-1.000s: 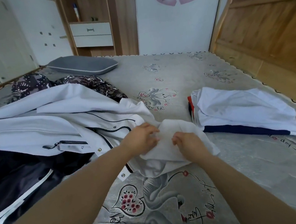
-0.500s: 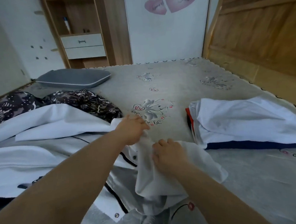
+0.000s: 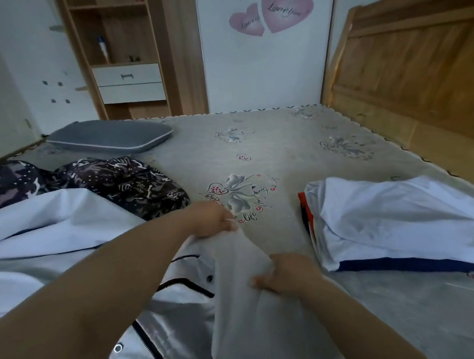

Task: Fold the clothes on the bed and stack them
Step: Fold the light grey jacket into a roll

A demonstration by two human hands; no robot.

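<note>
Both hands hold a white garment (image 3: 257, 323) in front of me. My left hand (image 3: 210, 219) pinches its upper far edge and lifts it off the bed. My right hand (image 3: 287, 275) grips the cloth lower down, nearer to me. Under it lies a white jacket (image 3: 172, 318) with a black zip and snaps, spread to the left. On the right a stack of folded clothes (image 3: 401, 224) rests on the bed (image 3: 284, 148), white on top with navy and orange edges showing.
A dark patterned garment (image 3: 118, 182) lies crumpled at the left, with a grey pillow (image 3: 109, 136) behind it. A wooden headboard (image 3: 418, 63) runs along the right. A wooden shelf unit (image 3: 126, 61) stands against the far wall.
My left hand has moved up and away from me, pulling the white garment's edge taut. My right hand stays on the cloth lower down. The view has tilted up.
</note>
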